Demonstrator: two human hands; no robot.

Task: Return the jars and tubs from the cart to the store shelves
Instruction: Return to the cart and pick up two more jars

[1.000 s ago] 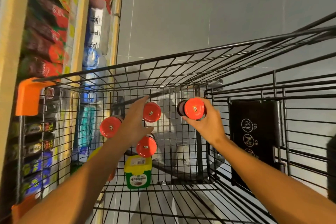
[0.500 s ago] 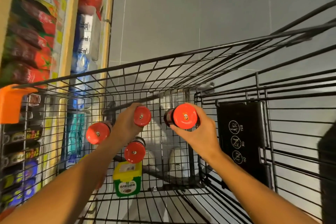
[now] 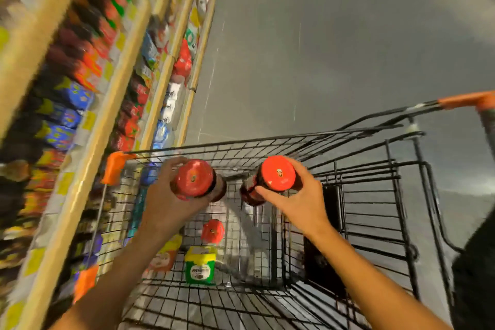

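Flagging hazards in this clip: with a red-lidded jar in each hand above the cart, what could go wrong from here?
1. The left hand seems to hold two jars at once; one could slip and fall on the red-lidded jar and green tub in the cart.
2. The right hand grips its jar near the lid, with no free hand for support.
3. The view is blurred, so shelf placement may be misjudged.

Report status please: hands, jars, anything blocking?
Left hand grips a red-lid jar; right hand grips another. One jar and a green tub left in cart. Nothing blocking the shelves.
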